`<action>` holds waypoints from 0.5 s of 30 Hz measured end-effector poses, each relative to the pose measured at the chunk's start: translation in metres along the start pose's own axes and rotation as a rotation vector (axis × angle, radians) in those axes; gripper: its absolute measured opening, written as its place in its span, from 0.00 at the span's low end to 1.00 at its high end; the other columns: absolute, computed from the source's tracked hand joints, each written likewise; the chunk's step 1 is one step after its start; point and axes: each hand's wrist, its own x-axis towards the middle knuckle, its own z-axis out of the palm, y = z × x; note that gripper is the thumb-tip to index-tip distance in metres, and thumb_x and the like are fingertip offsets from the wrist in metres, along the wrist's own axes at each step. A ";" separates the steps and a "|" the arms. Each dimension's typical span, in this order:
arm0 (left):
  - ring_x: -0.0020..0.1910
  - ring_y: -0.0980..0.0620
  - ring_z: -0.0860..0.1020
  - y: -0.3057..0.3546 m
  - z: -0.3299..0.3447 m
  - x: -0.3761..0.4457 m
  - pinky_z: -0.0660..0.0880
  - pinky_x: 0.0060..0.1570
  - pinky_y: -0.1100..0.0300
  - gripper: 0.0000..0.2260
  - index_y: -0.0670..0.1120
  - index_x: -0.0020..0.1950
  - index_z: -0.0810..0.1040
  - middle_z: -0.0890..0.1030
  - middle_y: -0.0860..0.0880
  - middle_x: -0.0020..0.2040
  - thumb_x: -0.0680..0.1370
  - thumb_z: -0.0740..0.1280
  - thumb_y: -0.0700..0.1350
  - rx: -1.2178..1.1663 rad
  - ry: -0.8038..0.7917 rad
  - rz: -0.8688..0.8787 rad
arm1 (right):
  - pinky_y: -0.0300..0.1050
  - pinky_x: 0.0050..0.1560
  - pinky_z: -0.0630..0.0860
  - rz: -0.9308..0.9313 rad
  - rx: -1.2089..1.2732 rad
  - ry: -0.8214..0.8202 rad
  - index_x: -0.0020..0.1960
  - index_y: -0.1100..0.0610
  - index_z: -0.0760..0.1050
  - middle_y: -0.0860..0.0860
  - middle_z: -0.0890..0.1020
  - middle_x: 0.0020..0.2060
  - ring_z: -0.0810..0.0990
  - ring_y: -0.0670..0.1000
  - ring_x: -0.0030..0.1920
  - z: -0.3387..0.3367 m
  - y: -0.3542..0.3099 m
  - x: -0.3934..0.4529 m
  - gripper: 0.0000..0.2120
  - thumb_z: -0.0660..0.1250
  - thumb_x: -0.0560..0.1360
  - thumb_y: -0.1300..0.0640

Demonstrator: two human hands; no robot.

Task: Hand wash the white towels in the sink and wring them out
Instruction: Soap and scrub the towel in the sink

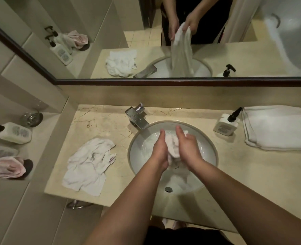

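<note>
Polished veined marble counter (100, 121), glossy white ceramic sink (137, 152), shiny chrome faucet (137, 117), wet cloth towel (172, 147).

White towels (90, 166), a white sink (171, 190), a cream, brown-veined marble surface (100, 121), a white bottle (224, 125) with black pump, and a pink cloth (8, 167) far left.
</note>
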 end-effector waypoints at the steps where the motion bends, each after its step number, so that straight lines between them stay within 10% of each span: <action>1: 0.36 0.49 0.85 0.000 0.005 0.001 0.78 0.32 0.61 0.28 0.40 0.57 0.81 0.85 0.41 0.46 0.83 0.54 0.63 -0.005 0.054 0.045 | 0.46 0.43 0.77 -0.079 -0.100 0.028 0.38 0.58 0.78 0.54 0.83 0.34 0.83 0.55 0.37 0.006 -0.008 -0.004 0.28 0.61 0.78 0.35; 6: 0.37 0.51 0.82 -0.011 0.024 -0.001 0.78 0.40 0.57 0.17 0.46 0.45 0.79 0.84 0.45 0.41 0.84 0.59 0.55 0.052 0.177 0.157 | 0.48 0.36 0.69 -0.136 -0.242 0.223 0.28 0.57 0.68 0.55 0.74 0.27 0.77 0.59 0.33 0.009 -0.033 0.014 0.29 0.59 0.82 0.42; 15: 0.33 0.50 0.78 0.008 0.011 0.012 0.75 0.35 0.60 0.17 0.43 0.43 0.76 0.78 0.48 0.32 0.83 0.61 0.55 -0.155 0.300 0.135 | 0.45 0.39 0.72 -0.065 -0.266 0.010 0.35 0.59 0.76 0.54 0.81 0.33 0.81 0.56 0.37 0.020 -0.019 -0.009 0.20 0.62 0.80 0.48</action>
